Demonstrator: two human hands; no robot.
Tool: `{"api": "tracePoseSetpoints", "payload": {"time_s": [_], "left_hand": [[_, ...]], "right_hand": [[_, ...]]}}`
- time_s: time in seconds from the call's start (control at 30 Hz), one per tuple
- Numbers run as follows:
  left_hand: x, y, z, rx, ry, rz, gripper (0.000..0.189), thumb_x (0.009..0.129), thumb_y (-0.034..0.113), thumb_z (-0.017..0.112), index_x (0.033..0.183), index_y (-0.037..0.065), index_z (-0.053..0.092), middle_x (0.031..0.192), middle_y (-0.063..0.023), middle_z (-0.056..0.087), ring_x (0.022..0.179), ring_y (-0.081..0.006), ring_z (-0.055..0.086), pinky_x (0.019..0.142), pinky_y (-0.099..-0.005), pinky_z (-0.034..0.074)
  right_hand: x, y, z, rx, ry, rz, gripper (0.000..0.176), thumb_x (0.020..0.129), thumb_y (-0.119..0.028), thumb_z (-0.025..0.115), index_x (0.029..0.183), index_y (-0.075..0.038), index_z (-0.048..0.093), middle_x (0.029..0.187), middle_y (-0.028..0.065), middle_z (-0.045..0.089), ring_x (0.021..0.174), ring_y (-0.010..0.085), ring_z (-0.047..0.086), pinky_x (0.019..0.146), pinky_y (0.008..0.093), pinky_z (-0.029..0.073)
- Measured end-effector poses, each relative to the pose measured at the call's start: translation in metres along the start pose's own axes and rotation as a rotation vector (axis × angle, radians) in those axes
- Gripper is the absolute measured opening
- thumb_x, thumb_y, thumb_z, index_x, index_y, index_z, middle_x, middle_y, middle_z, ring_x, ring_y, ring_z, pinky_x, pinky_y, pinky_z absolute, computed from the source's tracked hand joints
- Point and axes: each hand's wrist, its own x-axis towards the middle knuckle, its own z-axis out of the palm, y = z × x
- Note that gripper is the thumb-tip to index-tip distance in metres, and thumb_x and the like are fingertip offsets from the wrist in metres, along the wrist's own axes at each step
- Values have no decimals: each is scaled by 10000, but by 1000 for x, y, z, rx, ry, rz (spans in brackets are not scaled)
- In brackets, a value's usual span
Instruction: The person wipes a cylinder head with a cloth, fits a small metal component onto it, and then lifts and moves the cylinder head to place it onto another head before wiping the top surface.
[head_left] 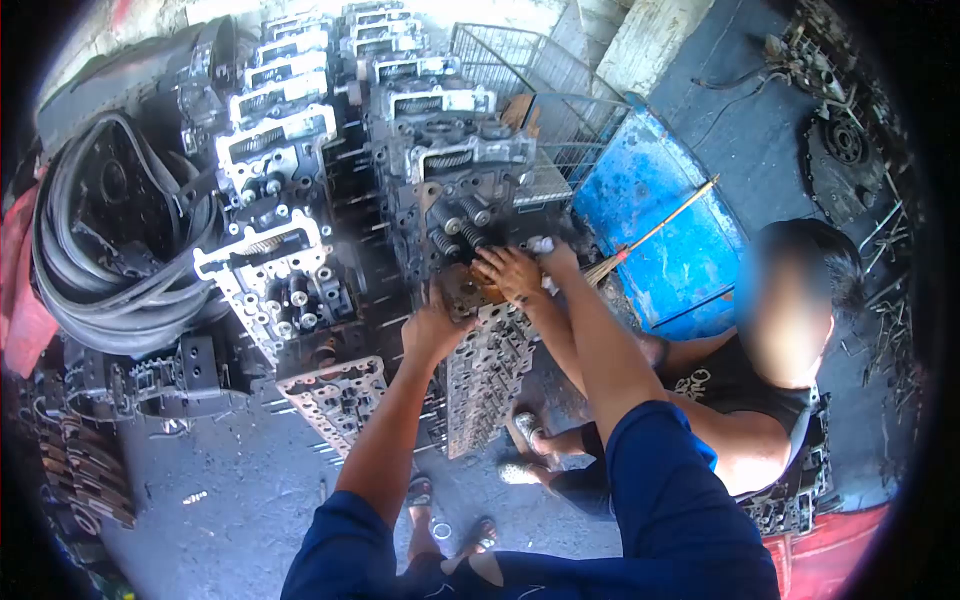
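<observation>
My left hand (432,332) is at the near corner of a rusty brown metal block (464,288), its thumb and fingers spread round the edge. This block sits at the end of a long cylinder head (490,370) in the middle of the row. Further right, my right hand (560,262) is closed round a small white thing (541,244), too small to name. Between my hands, a co-worker's hand (508,273) lies on an orange-brown part (488,284) beside the block. Valve springs (462,222) stand up just beyond.
Several cylinder heads (290,290) are lined up at left and behind. A coiled black hose (100,300) lies far left. At right are a blue panel (650,210), a broom (650,235) and a wire basket (540,75). A co-worker (745,410) crouches close on my right.
</observation>
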Motion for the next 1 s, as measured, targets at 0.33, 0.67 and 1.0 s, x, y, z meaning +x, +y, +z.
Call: {"api": "tracePoseSetpoints", "payload": {"time_s": [0.33,0.67,1.0], "left_hand": [[3,-3,4,88,79,24,1062,686,586,705,1497,94,228,997,-230,684,958,-383,664,835,-447,525],[-31,7,11,125,120,81,1023,692,571,713,1486,105,268,954,-232,689,914,-382,676,773,-451,541],[-48,18,10,112,61,95,1020,713,534,722,1504,137,215,956,-228,691,908,-391,674,775,-453,530]], "right_hand": [[89,62,57,-352,-409,-176,479,707,-315,708,1090,-29,670,1185,239,609,1122,376,584,939,437,482],[14,57,0,-142,-267,-49,528,739,-438,693,1115,-68,667,1146,221,640,1076,360,621,917,428,491],[-28,79,-13,37,-139,-98,513,764,-413,673,1160,-89,640,1119,240,640,1068,404,604,931,455,474]]}}
